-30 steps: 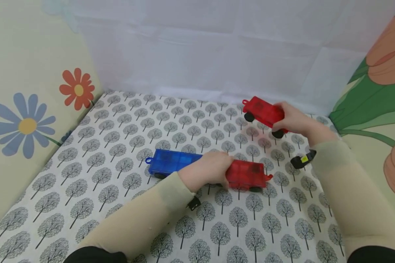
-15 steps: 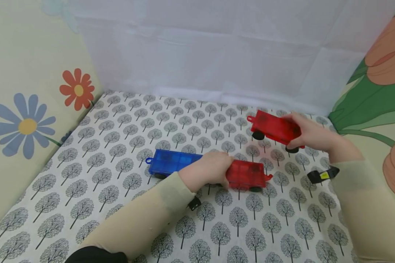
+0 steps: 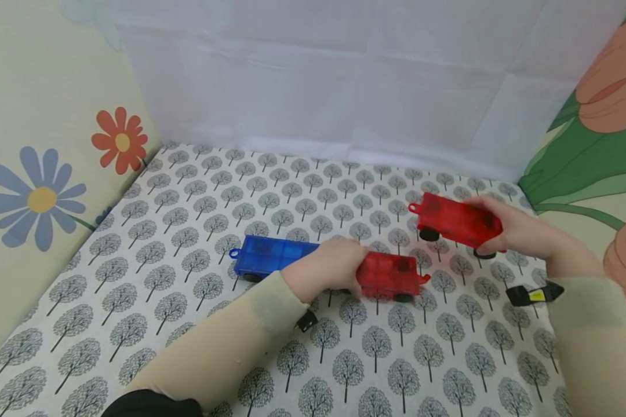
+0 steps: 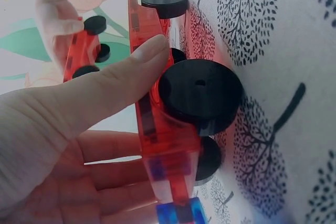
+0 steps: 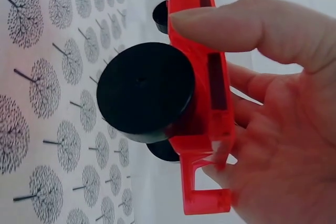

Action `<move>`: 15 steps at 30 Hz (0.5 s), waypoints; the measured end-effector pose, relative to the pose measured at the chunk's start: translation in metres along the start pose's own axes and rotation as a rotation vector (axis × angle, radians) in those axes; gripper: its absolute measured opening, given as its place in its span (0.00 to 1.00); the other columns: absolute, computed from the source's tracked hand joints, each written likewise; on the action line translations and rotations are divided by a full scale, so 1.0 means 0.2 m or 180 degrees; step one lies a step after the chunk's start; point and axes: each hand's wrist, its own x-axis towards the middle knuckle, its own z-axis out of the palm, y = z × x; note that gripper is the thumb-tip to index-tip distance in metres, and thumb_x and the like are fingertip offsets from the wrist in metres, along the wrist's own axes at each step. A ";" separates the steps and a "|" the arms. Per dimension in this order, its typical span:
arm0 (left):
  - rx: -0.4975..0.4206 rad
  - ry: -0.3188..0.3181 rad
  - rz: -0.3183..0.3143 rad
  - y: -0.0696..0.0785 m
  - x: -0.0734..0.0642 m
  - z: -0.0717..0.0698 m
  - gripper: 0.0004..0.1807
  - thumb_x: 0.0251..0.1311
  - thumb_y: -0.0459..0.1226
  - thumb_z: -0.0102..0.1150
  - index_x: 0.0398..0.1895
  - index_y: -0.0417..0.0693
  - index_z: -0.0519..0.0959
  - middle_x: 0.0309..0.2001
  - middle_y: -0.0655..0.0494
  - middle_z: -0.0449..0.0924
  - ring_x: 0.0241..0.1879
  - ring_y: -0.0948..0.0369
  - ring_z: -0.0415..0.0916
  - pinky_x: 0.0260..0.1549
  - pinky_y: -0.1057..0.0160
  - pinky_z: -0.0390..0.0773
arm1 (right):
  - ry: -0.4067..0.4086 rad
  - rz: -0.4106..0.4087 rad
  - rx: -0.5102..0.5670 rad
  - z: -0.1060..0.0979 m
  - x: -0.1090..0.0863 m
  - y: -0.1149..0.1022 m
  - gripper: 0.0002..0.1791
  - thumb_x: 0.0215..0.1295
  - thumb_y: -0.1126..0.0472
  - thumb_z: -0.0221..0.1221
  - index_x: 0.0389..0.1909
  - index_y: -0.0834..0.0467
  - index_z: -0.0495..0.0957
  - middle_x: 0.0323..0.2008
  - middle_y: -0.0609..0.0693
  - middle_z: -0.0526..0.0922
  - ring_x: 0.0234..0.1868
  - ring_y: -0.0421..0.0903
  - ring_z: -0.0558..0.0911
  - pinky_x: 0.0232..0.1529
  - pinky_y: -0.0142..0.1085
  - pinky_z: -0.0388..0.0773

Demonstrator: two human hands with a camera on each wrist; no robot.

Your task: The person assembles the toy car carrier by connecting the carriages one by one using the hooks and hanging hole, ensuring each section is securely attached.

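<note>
My left hand [image 3: 334, 267] grips a translucent red toy wagon [image 3: 388, 275] from above, its thumb [image 4: 151, 50] along one side in the left wrist view. Black wheels face the cloth. Left of it in the head view lies a blue toy wagon [image 3: 273, 255] with a ring at its far end; a blue coupling piece [image 4: 181, 212] meets the red wagon's end under the hand. At the right, my right hand [image 3: 521, 231] pinches a second red toy wagon [image 3: 451, 219] between thumb and fingers, tilted and raised over the cloth. Its ring points left, toward the first red wagon's hook [image 3: 424, 279].
A white cloth printed with trees [image 3: 313, 359] covers the surface. A white sheet [image 3: 313, 81] hangs at the back. Flower-patterned panels [image 3: 42, 116] stand at both sides. Small black wrist cameras [image 3: 534, 294] are on both sleeves.
My right hand has moved right and toward me, bringing the second red wagon lower and nearer the front. The left hand and the two wagons under it have stayed in place.
</note>
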 end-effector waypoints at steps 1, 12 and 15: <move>-0.0005 0.0000 -0.0005 0.00 0.00 0.00 0.39 0.34 0.52 0.83 0.51 0.46 0.80 0.38 0.58 0.79 0.37 0.60 0.75 0.44 0.59 0.76 | 0.0011 -0.0026 -0.0039 0.00 -0.01 0.01 0.49 0.51 0.72 0.70 0.73 0.61 0.55 0.61 0.60 0.67 0.51 0.56 0.69 0.37 0.40 0.78; -0.0060 -0.0013 -0.0038 0.00 0.00 0.00 0.38 0.34 0.51 0.83 0.50 0.46 0.79 0.38 0.59 0.79 0.37 0.61 0.74 0.44 0.60 0.75 | -0.0108 -0.0087 -0.0040 0.06 -0.18 0.09 0.50 0.48 0.69 0.73 0.73 0.54 0.59 0.59 0.55 0.68 0.48 0.55 0.69 0.39 0.39 0.75; -0.0058 -0.0013 -0.0035 0.00 0.00 0.00 0.37 0.34 0.51 0.83 0.50 0.46 0.79 0.37 0.59 0.79 0.36 0.61 0.74 0.43 0.60 0.75 | -0.0118 -0.0153 -0.0130 0.09 -0.21 0.10 0.50 0.47 0.68 0.73 0.72 0.52 0.61 0.59 0.53 0.69 0.47 0.53 0.70 0.39 0.38 0.75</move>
